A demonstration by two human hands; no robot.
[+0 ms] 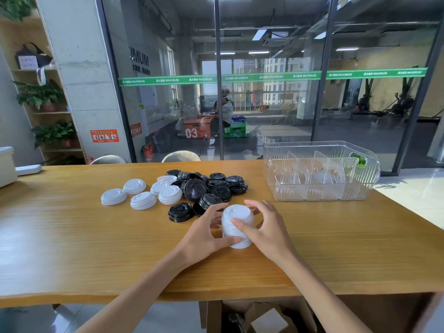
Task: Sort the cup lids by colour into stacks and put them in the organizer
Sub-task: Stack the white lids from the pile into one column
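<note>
- A tall stack of white plastic cup lids (237,226) stands on the long wooden bench (72,236) at centre frame, just below the loose lids.
- The left hand (206,233) grips the stack from its left side: the thumb lies across the base and the curled fingers (217,213) wrap the far side.
- The right hand (265,227) grips it from the right, thumb on the front of the stack, fingers curled round the top rim.
- Six loose white plastic lids (141,192) lie left of centre: four are spread singly or barely touching, two overlap by the black heap. Some may be two or three nested; I cannot tell.
- A heap of black plastic cup lids (209,186) lies just above the hands, touching the white ones on its left edge. About fourteen show; the pile overlaps, so the exact count is unclear.
- Two black lids at the lower edge of the heap sit just beside the left hand's fingertips, between the stack and the rest of the pile.
- A clear ribbed plastic organizer (322,188) with upright dividers stands at the right of the frame, well apart from the stack. Three dividers show, making about four compartments.
- A white box-shaped container (6,165) sits at the bench's far left edge.
- Two rounded chair backs (181,156) rise behind the bench, before a glass wall.
</note>
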